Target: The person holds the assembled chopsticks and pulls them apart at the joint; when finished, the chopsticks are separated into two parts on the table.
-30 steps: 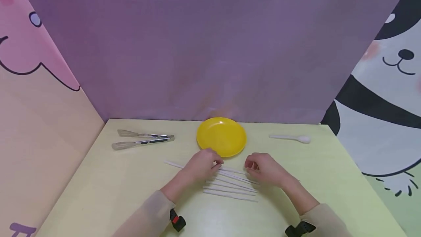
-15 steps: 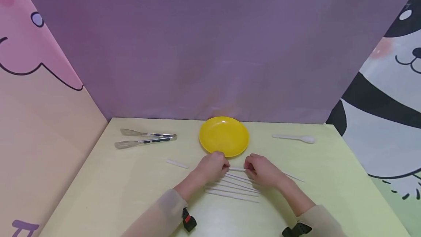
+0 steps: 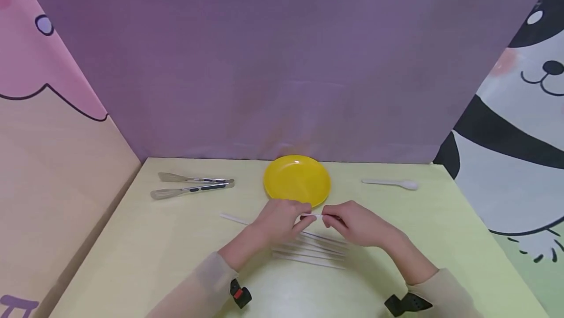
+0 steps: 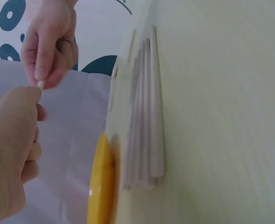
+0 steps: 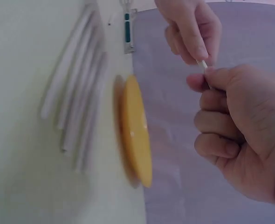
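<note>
Between my two hands, a thin white stick (image 3: 314,215) is held up above the table, in front of the plate. My left hand (image 3: 281,221) pinches one side of it between thumb and fingers. The right hand (image 3: 361,224) pinches the other side, fingertips close to the left ones, so only a short piece shows. In the right wrist view, both thumbs press near the bit of stick (image 5: 202,65). Below the hands, several more white sticks (image 4: 156,107) lie roughly side by side on the table. A yellow plate (image 3: 297,181) stands just beyond the fingers.
Metal tongs (image 3: 194,189) lie at the back left of the table (image 3: 176,259). A white spoon (image 3: 392,183) lies at the back right. One separate white stick (image 3: 233,218) pokes out left of the left forearm. A purple backdrop (image 3: 282,63) closes off the far edge.
Half a second ago the hands were low over the sticks, with a white stick showing between them. Now they have come closer together and hold a stick up off the table.
</note>
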A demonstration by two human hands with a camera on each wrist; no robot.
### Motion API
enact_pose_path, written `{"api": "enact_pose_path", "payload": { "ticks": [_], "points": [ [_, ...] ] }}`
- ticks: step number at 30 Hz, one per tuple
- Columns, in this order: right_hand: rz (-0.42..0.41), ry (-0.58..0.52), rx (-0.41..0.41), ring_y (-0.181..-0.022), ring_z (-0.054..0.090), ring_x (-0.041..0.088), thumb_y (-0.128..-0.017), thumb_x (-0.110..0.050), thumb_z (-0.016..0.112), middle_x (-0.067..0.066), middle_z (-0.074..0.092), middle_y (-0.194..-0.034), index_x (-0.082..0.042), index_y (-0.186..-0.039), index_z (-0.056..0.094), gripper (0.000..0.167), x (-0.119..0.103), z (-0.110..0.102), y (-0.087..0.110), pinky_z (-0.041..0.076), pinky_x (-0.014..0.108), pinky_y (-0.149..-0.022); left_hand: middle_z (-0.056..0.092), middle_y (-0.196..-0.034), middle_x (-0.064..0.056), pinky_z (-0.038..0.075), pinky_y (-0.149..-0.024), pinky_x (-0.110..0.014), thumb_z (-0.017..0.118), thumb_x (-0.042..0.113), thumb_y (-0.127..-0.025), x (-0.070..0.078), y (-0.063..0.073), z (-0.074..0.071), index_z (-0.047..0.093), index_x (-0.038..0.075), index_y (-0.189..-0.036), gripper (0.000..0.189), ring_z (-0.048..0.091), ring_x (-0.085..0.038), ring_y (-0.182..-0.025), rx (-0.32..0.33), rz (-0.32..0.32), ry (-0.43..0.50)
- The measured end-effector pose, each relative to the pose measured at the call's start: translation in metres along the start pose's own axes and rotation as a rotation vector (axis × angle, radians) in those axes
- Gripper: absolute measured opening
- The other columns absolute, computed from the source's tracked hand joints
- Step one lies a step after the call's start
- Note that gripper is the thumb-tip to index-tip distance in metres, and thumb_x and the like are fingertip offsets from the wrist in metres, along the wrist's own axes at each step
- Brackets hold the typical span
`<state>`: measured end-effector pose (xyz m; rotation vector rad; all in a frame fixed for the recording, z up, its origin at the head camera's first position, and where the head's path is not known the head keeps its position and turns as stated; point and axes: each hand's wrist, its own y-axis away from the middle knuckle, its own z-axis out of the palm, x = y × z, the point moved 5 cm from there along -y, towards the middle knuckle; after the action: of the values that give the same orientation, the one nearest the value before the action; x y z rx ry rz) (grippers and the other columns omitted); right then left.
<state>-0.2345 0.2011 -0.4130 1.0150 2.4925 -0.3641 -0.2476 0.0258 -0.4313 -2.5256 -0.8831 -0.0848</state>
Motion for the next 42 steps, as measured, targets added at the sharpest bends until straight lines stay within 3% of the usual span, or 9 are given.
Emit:
{"api": "enact_pose_path", "payload": {
  "ticks": [4, 11, 15, 19, 23, 25, 31, 37, 42],
  "points": [
    [-0.034, -0.011, 0.006, -0.060, 0.027, -0.004, -0.108, -0.012, 0.060, -0.017, 0.029, -0.069, -0.022, -0.082, 0.054, 0.029, -0.007, -0.011, 0.001, 0.033, 0.019, -0.061, 0.033, -0.062, 0.009, 0.019, -0.056, -0.015, 0.071, 0.034, -0.103, 0.004, 0.000, -0.011, 0.055, 0.018, -0.077, 0.034, 0.038, -0.005, -0.057, 0.050, 0.058, -0.021],
    [-0.094, 0.037, 0.111, -0.060, 0.025, -0.007, -0.106, -0.012, 0.064, -0.019, 0.027, -0.071, -0.021, -0.088, 0.057, 0.021, -0.013, -0.020, 0.002, 0.033, 0.017, -0.059, 0.033, -0.062, 0.008, 0.019, -0.053, -0.016, 0.071, 0.034, -0.103, 0.012, 0.001, -0.025, 0.056, 0.017, -0.078, 0.033, 0.036, -0.007, -0.055, 0.131, 0.035, -0.096],
    [-0.146, 0.019, 0.062, -0.061, 0.023, -0.007, -0.108, -0.013, 0.062, -0.018, 0.026, -0.070, -0.022, -0.087, 0.056, 0.024, -0.018, -0.026, 0.003, 0.030, 0.017, -0.060, 0.038, -0.061, 0.009, 0.022, -0.054, -0.015, 0.074, 0.034, -0.101, 0.015, 0.004, -0.030, 0.058, 0.019, -0.078, 0.031, 0.039, -0.005, -0.056, 0.147, 0.095, -0.099],
    [-0.187, 0.006, 0.027, -0.061, 0.022, -0.008, -0.108, -0.011, 0.061, -0.016, 0.027, -0.070, -0.023, -0.087, 0.056, 0.025, -0.020, -0.033, 0.003, 0.029, 0.016, -0.059, 0.046, -0.059, 0.008, 0.024, -0.056, -0.015, 0.078, 0.037, -0.097, 0.018, 0.005, -0.036, 0.061, 0.021, -0.081, 0.028, 0.043, -0.006, -0.055, 0.229, 0.185, -0.194],
    [-0.193, 0.002, 0.040, -0.061, 0.023, -0.008, -0.107, -0.011, 0.062, -0.016, 0.028, -0.070, -0.024, -0.090, 0.058, 0.022, -0.023, -0.040, 0.001, 0.031, 0.016, -0.058, 0.049, -0.057, 0.007, 0.022, -0.052, -0.016, 0.080, 0.039, -0.095, 0.022, 0.006, -0.044, 0.062, 0.022, -0.084, 0.027, 0.043, -0.007, -0.051, 0.312, 0.184, -0.288],
    [-0.191, 0.007, 0.042, -0.061, 0.024, -0.008, -0.108, -0.013, 0.062, -0.017, 0.029, -0.070, -0.024, -0.091, 0.059, 0.021, -0.023, -0.043, 0.001, 0.031, 0.016, -0.058, 0.048, -0.057, 0.008, 0.020, -0.050, -0.015, 0.080, 0.038, -0.096, 0.024, 0.006, -0.046, 0.062, 0.022, -0.084, 0.027, 0.042, -0.006, -0.050, 0.317, 0.166, -0.279],
    [-0.160, -0.015, 0.021, -0.060, 0.023, -0.007, -0.108, -0.013, 0.062, -0.018, 0.027, -0.070, -0.025, -0.088, 0.057, 0.024, -0.025, -0.047, 0.004, 0.031, 0.017, -0.058, 0.044, -0.057, 0.007, 0.020, -0.051, -0.016, 0.075, 0.037, -0.100, 0.030, 0.001, -0.051, 0.061, 0.020, -0.083, 0.027, 0.040, -0.007, -0.051, 0.227, 0.118, -0.207],
    [-0.099, -0.022, -0.034, -0.060, 0.024, -0.006, -0.112, -0.019, 0.056, -0.019, 0.026, -0.069, -0.023, -0.084, 0.054, 0.028, -0.032, -0.040, 0.001, 0.030, 0.017, -0.059, 0.054, -0.066, 0.006, 0.031, -0.051, -0.019, 0.066, 0.029, -0.105, 0.043, 0.000, -0.051, 0.060, 0.017, -0.087, 0.021, 0.045, -0.009, -0.056, 0.084, 0.096, -0.329],
    [-0.130, -0.045, -0.046, -0.059, 0.024, -0.006, -0.110, -0.017, 0.060, -0.017, 0.027, -0.067, -0.024, -0.083, 0.055, 0.028, -0.039, -0.043, 0.003, 0.030, 0.016, -0.058, 0.041, -0.060, 0.009, 0.018, -0.046, -0.018, 0.058, 0.029, -0.107, 0.046, 0.000, -0.047, 0.055, 0.017, -0.087, 0.023, 0.033, -0.007, -0.048, 0.004, 0.100, -0.291]
  ]
}}
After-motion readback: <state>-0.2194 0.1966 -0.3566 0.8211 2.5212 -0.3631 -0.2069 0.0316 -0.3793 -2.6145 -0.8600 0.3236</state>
